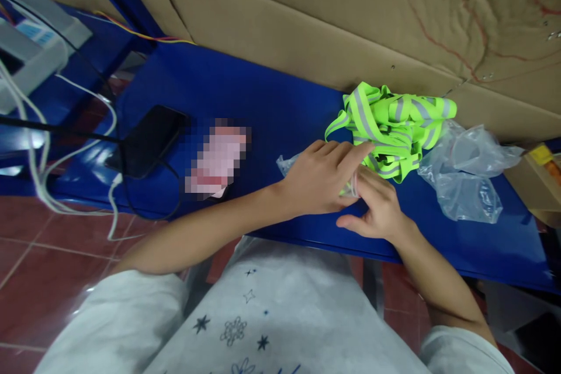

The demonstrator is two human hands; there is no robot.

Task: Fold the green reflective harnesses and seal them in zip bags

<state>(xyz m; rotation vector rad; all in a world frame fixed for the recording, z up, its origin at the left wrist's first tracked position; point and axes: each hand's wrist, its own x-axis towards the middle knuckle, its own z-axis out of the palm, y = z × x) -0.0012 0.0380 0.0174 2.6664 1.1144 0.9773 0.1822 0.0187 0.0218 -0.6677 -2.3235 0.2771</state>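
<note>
My left hand (322,178) is closed over a clear plastic bag (287,165), which pokes out past its far side. A bit of neon green shows through the plastic between my hands. My right hand (379,201) meets the left one there, its fingers curled at the bag's end and its thumb held apart. The right fingertips are partly hidden under the left hand. Just beyond my hands lies a tangled heap of neon-green reflective straps (394,123) with grey stripes. Crumpled clear plastic bags (471,169) lie to the right of the heap.
On the blue tabletop (280,99), a black device (151,140) with cables and a blurred-out pinkish object (219,158) lie to the left. White cables (37,181) hang at the far left. A cardboard box (539,181) stands at the right end; cardboard panels (280,17) rise behind.
</note>
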